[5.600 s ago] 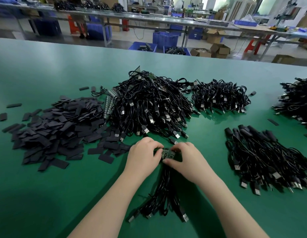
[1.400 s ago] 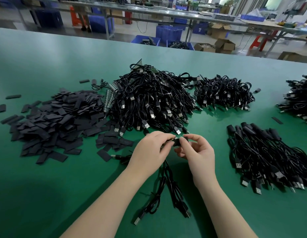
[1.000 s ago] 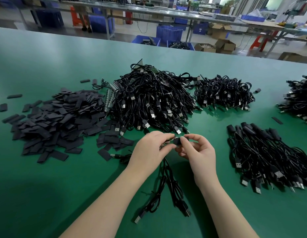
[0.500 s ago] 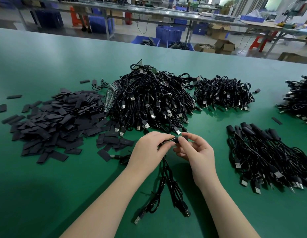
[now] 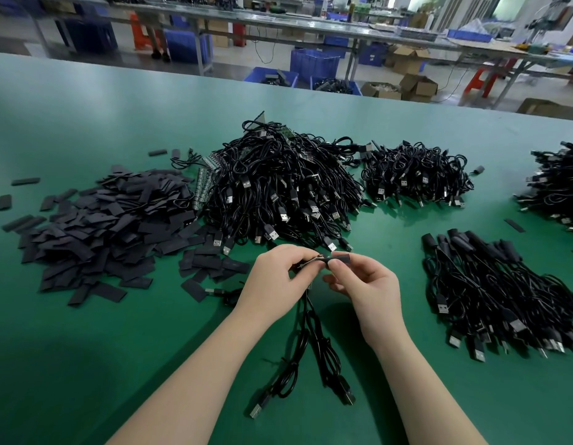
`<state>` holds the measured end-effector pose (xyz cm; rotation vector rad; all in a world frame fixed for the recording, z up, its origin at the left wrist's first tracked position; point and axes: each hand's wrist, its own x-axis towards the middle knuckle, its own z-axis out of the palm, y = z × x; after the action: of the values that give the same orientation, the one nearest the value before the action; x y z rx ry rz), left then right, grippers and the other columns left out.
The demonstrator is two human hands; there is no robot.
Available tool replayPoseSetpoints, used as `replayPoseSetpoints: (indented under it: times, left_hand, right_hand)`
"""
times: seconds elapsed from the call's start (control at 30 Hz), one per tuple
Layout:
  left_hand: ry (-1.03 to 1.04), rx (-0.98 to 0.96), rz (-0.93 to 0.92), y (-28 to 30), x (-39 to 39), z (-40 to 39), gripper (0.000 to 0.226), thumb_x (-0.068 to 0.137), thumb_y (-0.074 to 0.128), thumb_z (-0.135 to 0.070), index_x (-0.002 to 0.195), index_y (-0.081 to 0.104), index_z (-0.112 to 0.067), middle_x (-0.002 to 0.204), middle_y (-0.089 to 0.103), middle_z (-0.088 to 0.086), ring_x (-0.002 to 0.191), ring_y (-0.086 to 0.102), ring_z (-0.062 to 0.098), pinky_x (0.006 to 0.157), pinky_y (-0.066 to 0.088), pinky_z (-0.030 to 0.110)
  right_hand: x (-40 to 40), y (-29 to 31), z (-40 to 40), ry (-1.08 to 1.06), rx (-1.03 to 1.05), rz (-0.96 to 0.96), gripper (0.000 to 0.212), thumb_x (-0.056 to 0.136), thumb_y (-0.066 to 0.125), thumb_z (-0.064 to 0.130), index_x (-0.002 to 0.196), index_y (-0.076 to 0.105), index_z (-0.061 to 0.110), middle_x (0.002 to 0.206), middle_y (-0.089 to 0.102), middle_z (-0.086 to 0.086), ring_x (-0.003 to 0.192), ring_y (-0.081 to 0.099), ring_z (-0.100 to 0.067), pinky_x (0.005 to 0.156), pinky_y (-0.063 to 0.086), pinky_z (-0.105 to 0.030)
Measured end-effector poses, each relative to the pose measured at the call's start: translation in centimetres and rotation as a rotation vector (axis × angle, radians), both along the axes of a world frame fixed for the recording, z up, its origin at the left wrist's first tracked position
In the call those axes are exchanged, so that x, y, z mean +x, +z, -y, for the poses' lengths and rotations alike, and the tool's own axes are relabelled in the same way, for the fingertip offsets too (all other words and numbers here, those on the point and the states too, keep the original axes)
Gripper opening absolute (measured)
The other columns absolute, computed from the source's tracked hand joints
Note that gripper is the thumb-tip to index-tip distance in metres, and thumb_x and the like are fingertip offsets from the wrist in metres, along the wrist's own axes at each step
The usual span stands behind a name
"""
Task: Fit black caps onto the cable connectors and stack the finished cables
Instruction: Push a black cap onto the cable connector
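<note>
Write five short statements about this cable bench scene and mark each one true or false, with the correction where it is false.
1. The right hand pinches a small black cap at the end of a thin black cable. True.
2. The left hand lies flat and open on the green table. False: its fingers grip the cable's connector end.
3. The loose heap of flat black caps lies left of the big pile of uncapped black cables. True.
4. The row of capped cables lies to the left of both hands. False: it lies to the right of them.
5. The held cables hang down to the table, with their USB plugs lying on it near the forearms. True.
</note>
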<state>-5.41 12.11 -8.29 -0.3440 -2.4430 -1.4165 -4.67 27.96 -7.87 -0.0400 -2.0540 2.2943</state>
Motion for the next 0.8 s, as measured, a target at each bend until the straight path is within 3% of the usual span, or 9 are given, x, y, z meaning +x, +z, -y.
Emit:
replayPoseSetpoints:
  times: [0.23,0.4,0.47,0.6,0.73,0.8]
  left_hand:
    - [-0.025,0.01,-0.017,0.0,0.15,-0.12,0.011,0.091,0.065,-0.025,0.096,0.074,-0.028,0.091,0.066,-0.025,0.094,0.059,-0.005,0.079,0.045,0.01]
    - [-0.021,0.023,-0.025,0.05,0.06,-0.14,0.011,0.092,0.063,-0.028,0.096,0.072,-0.03,0.089,0.067,-0.021,0.092,0.06,-0.001,0.076,0.045,0.012]
    - [-0.019,0.023,-0.03,0.02,0.03,-0.11,0.011,0.091,0.063,-0.028,0.096,0.072,-0.03,0.089,0.067,-0.022,0.093,0.06,-0.001,0.076,0.045,0.011]
    - [-0.02,0.03,-0.02,-0.17,0.13,-0.28,0.01,0.091,0.064,-0.03,0.096,0.072,-0.032,0.091,0.067,-0.022,0.094,0.06,-0.001,0.076,0.045,0.012]
    - [-0.012,0.027,-0.021,-0.08,0.04,-0.26,0.01,0.091,0.063,-0.029,0.095,0.072,-0.031,0.089,0.067,-0.019,0.091,0.061,0.002,0.073,0.047,0.017]
    - [-0.011,0.016,-0.014,-0.01,0.04,-0.2,0.011,0.091,0.064,-0.028,0.097,0.072,-0.03,0.09,0.067,-0.019,0.092,0.06,0.001,0.074,0.047,0.018]
  right_hand:
    - [0.04,-0.04,-0.05,-0.023,-0.008,-0.015,0.013,0.082,0.077,0.014,0.08,0.08,0.025,0.079,0.076,-0.007,0.071,0.072,-0.016,0.066,0.055,-0.021]
    - [0.34,0.11,0.32,-0.02,-0.084,-0.023,0.015,0.087,0.073,0.012,0.089,0.08,0.025,0.085,0.077,-0.006,0.071,0.073,-0.016,0.066,0.055,-0.02]
    - [0.45,0.25,0.4,-0.035,-0.095,-0.027,0.009,0.082,0.075,0.019,0.089,0.08,0.023,0.085,0.077,-0.007,0.071,0.073,-0.017,0.064,0.055,-0.021]
    - [0.49,0.44,0.21,-0.048,-0.077,-0.042,0.019,0.07,0.076,0.037,0.079,0.078,0.021,0.078,0.075,-0.006,0.07,0.072,-0.019,0.068,0.058,-0.028]
    - [0.46,0.27,0.26,-0.018,-0.079,-0.013,0.008,0.078,0.077,0.024,0.086,0.079,0.024,0.082,0.076,-0.004,0.07,0.072,-0.016,0.064,0.055,-0.02]
    - [0.36,0.03,0.32,-0.005,-0.038,-0.015,0.017,0.085,0.074,0.011,0.084,0.08,0.027,0.082,0.076,-0.004,0.071,0.072,-0.016,0.066,0.055,-0.019]
